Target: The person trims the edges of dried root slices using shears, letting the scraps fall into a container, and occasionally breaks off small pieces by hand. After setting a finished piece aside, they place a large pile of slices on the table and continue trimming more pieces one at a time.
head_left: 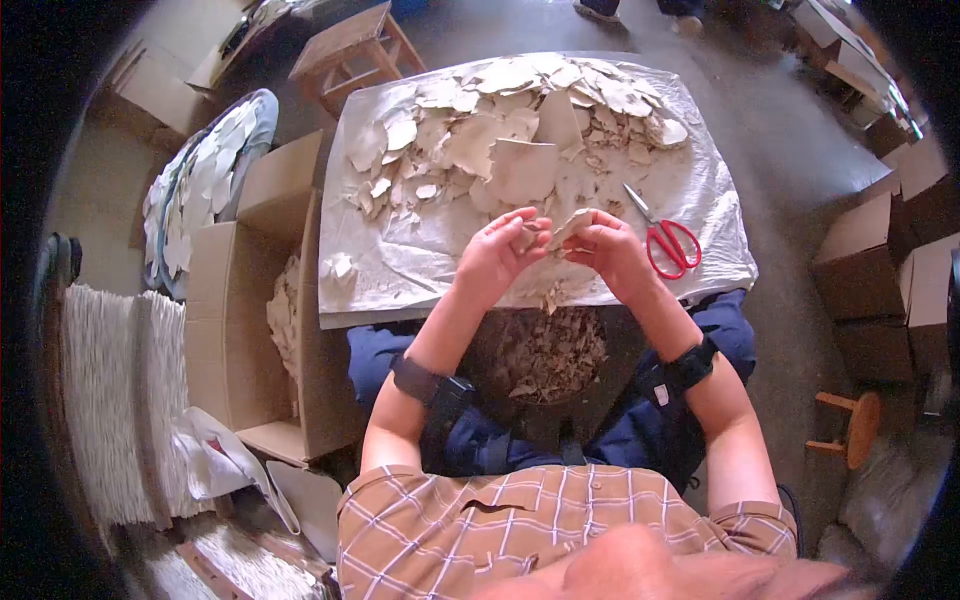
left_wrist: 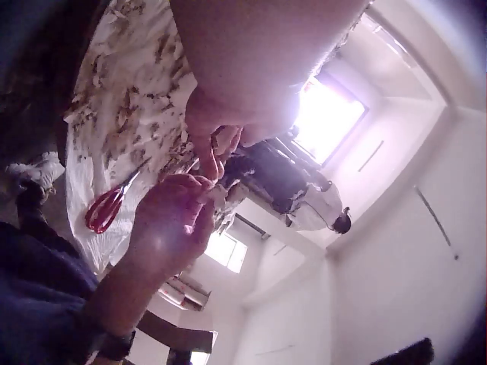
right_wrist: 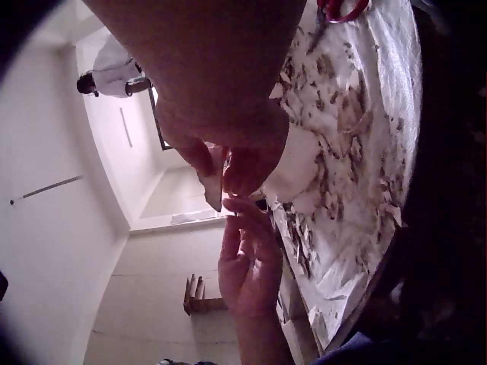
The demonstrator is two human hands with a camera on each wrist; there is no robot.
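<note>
Both hands are raised over the near edge of a table covered in white sheeting [head_left: 400,285]. The right hand [head_left: 612,255] pinches a pale, thin piece [head_left: 568,232], whose pointed end shows in the right wrist view [right_wrist: 211,190]. Close beside it, the left hand [head_left: 500,255] has curled fingers round a small brownish piece [head_left: 526,236]. Whether the two pieces touch cannot be told. Red-handled scissors [head_left: 672,248] lie on the sheeting to the right of the right hand. Pale flat pieces [head_left: 470,145] are heaped across the far half of the table.
A container of scraps [head_left: 550,355] sits between the knees below the table edge. An open cardboard box [head_left: 225,330] stands at the left, with stacked sheets [head_left: 105,400] beyond it. Wooden stools stand behind the table [head_left: 350,45] and at the right [head_left: 860,430].
</note>
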